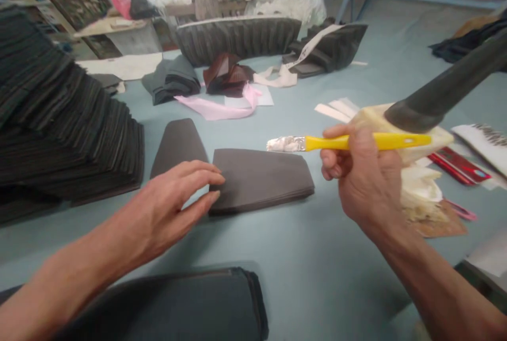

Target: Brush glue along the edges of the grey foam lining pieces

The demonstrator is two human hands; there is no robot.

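Observation:
My right hand (362, 172) grips a yellow-handled paintbrush (380, 141) near the middle of the handle. White stuff coats its bristles, which point left above the far edge of a stack of dark grey fabric pieces (261, 177). My left hand (190, 190) is at that stack's left end, thumb and fingers apart; whether the fingertips press on it I cannot tell. Just beyond my left hand lies another dark grey tapered piece (180, 143), partly covered by the fingers.
A tall pile of dark fabric pieces (71, 119) rises at left. Nearest me lies a dark folded stack (178, 304). Further back are dark bundles (237, 40) and a pink strip (217, 109). At right, a dark tube (447, 85), a red packet (459, 164) and a crusted board (443, 219).

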